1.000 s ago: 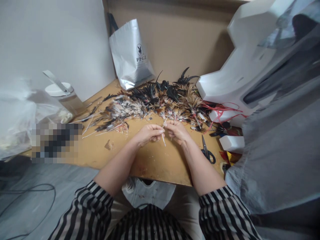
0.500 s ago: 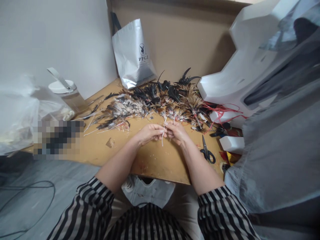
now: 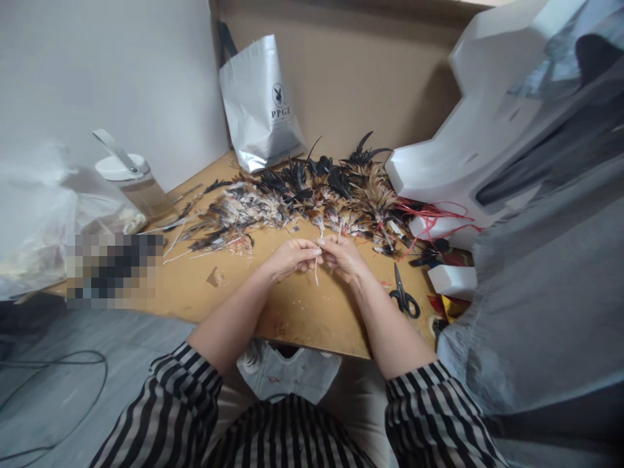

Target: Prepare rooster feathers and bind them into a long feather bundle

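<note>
Over the front of the wooden table, my left hand (image 3: pixel 294 258) and my right hand (image 3: pixel 344 255) meet fingertip to fingertip. A thin white strip (image 3: pixel 316 273) is pinched between them, one end hanging below the fingers and another bit showing above. Both hands are closed on it. Just behind them lies a long heap of brown, black and cream feathers (image 3: pixel 336 195). Black-handled scissors (image 3: pixel 404 300) rest to the right of my right forearm.
A silver bag (image 3: pixel 260 110) stands at the back. At left are a lidded bottle (image 3: pixel 139 185) and clear plastic bags (image 3: pixel 36 240). Red strings (image 3: pixel 439 218), white machine-like parts (image 3: pixel 453 143) and grey cloth (image 3: pixel 550 292) are at right. The table's front edge (image 3: pixel 316 346) crosses below my forearms.
The upper part of the white strip has shifted slightly between my fingertips. Both hands stay in nearly the same place.
</note>
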Tool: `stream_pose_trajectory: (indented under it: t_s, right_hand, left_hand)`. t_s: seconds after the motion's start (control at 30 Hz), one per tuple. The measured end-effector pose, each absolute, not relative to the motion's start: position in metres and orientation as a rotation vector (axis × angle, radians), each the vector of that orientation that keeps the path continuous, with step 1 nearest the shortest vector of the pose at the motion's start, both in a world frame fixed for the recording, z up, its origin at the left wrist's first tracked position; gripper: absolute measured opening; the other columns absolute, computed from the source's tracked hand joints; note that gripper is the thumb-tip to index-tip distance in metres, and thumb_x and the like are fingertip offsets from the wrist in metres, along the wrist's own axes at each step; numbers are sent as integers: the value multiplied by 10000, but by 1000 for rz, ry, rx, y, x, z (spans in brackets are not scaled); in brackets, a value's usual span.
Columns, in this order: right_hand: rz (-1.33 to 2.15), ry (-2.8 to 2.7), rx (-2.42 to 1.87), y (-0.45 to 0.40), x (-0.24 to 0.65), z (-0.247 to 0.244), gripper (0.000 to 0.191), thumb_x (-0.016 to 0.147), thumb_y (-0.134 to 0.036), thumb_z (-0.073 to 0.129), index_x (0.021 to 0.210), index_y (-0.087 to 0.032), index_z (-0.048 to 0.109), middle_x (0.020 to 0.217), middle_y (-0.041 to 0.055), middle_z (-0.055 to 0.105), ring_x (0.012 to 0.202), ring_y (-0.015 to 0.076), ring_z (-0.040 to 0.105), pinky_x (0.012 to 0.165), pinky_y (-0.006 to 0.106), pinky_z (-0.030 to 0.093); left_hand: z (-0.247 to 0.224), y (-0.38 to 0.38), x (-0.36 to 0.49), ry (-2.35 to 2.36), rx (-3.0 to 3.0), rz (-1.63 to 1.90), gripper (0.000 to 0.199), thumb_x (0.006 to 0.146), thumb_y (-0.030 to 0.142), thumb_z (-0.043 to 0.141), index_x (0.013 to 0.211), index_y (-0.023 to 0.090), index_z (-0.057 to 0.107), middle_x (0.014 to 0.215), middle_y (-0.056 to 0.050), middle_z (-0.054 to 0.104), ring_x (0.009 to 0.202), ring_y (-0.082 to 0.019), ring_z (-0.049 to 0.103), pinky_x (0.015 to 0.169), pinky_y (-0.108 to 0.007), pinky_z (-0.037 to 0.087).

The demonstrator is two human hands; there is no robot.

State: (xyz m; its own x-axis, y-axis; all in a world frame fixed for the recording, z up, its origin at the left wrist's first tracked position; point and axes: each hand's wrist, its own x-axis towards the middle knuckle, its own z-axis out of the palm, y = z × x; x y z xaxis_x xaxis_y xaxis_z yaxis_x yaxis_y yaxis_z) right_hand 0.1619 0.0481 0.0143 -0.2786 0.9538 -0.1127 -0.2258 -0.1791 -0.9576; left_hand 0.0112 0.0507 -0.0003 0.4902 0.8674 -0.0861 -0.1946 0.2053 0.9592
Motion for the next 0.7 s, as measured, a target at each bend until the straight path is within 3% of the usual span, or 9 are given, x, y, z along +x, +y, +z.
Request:
stream_pose_trajectory:
  t_s: [0.17, 0.33, 0.53, 0.7]
  right_hand:
    - [1596, -1097, -985, 47, 161, 16, 317, 561, -376, 756, 643, -164, 534, 409, -67, 441, 344, 28, 258, 361, 193, 113]
    - [1507, -996, -976, 47, 163, 21, 299, 547, -336, 764, 652, -174, 535, 409, -101, 348, 344, 21, 209, 353, 190, 111]
    - [1504, -1032, -961, 47, 165, 21, 276, 582, -351, 743, 653, -171, 547, 413, -95, 352, 345, 23, 214, 350, 187, 112]
    - [1483, -1054, -984, 46, 162, 19, 285, 568, -356, 752, 644, -172, 548, 411, -89, 386, 332, 24, 249, 336, 186, 161]
  left_hand:
    - [-2, 52, 11, 745, 1140, 863, 284, 632, 362, 714, 720, 114, 605, 680, -42, 642, 465, -47, 494, 426, -158, 340]
    - [-4, 51, 9, 758, 1231, 799, 291, 666, 390, 682, 721, 106, 648, 564, -38, 607, 430, -52, 475, 415, -169, 312]
    - [-1, 50, 11, 747, 1203, 848, 314, 636, 368, 704, 833, 126, 671, 791, -79, 671, 514, -69, 538, 425, -171, 331]
    - [-2, 51, 11, 771, 1270, 846, 286, 654, 390, 685, 720, 112, 668, 586, -41, 609, 436, -51, 463, 406, -172, 292]
